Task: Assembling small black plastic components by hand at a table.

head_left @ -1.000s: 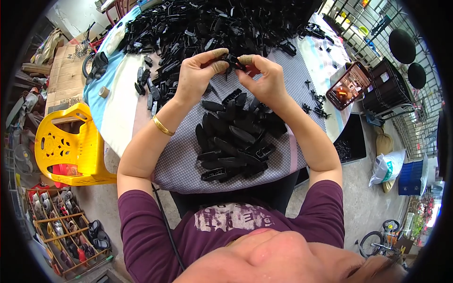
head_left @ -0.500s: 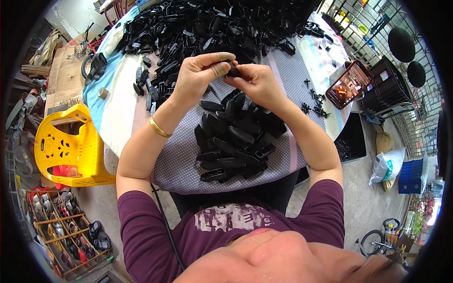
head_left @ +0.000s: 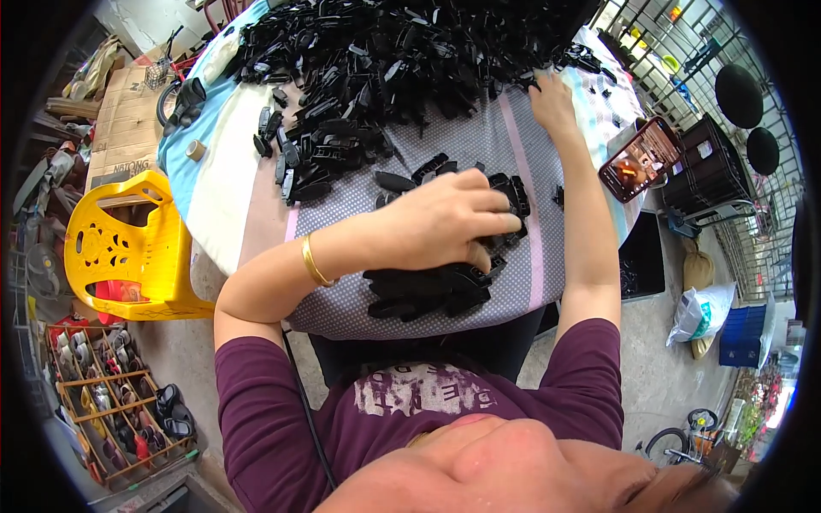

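My left hand [head_left: 457, 218] hovers over a near heap of black plastic clip-like pieces [head_left: 428, 295] at the front of the cloth-covered table [head_left: 333, 316]. Its fingers are bent but apart, and I see nothing held in them. A gold bangle [head_left: 316, 260] circles that wrist. Stretched far forward, my right hand [head_left: 552, 98] is at the right edge of a large far pile of similar black pieces [head_left: 385, 60]. Its fingers look apart; their tips are close to the pieces, and whether they touch one is too small to tell.
At the right table edge a phone [head_left: 641, 160] stands tilted with its screen lit. A small tape roll [head_left: 195, 150] sits on the left side. Beside the table are a yellow plastic chair [head_left: 141, 256] and, lower left, a shoe rack [head_left: 115, 402]. Black crates [head_left: 705, 154] stand at the right.
My hands were together over the table around a small dark piece. They have parted: the left came down over the near heap, the right went forward to the far pile's edge.
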Demonstrator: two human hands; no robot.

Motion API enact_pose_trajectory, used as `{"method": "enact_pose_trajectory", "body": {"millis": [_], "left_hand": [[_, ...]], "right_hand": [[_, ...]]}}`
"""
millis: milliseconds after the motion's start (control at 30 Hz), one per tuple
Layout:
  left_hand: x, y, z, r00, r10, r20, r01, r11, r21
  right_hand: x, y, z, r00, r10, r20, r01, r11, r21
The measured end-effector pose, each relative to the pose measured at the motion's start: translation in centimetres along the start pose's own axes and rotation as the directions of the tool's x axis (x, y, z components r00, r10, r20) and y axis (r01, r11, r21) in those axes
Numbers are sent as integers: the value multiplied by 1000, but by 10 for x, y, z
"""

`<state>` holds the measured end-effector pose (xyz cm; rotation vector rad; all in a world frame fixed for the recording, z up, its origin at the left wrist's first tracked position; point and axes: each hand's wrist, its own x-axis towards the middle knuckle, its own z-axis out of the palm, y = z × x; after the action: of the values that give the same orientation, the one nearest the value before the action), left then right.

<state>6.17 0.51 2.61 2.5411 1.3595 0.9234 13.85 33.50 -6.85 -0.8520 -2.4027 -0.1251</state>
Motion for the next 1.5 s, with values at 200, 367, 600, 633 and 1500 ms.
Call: {"method": "enact_pose_trajectory", "body": {"millis": [200,367,600,633,1500], "left_hand": [[-37,-58,-38,944,-316,-99,301,698,650],[-45,-81,-29,912,-404,-66,334,640,692],[-41,-83,-32,898,-295,-327,385,887,257],[-38,-80,-33,898,-296,-327,385,887,256],[-35,-66,-14,570,-744,-350,250,562,-788]], "right_hand": [[-2,-38,-31,995,86,42,-84,995,-56],[-16,-90,-73,999,-40,-35,47,972,229],[-44,-141,-90,884,-264,384,242,964,106],[-44,-140,-89,884,-264,385,242,964,106],[-59,-182,-106,866,-103,490,-500,-131,856]]}}
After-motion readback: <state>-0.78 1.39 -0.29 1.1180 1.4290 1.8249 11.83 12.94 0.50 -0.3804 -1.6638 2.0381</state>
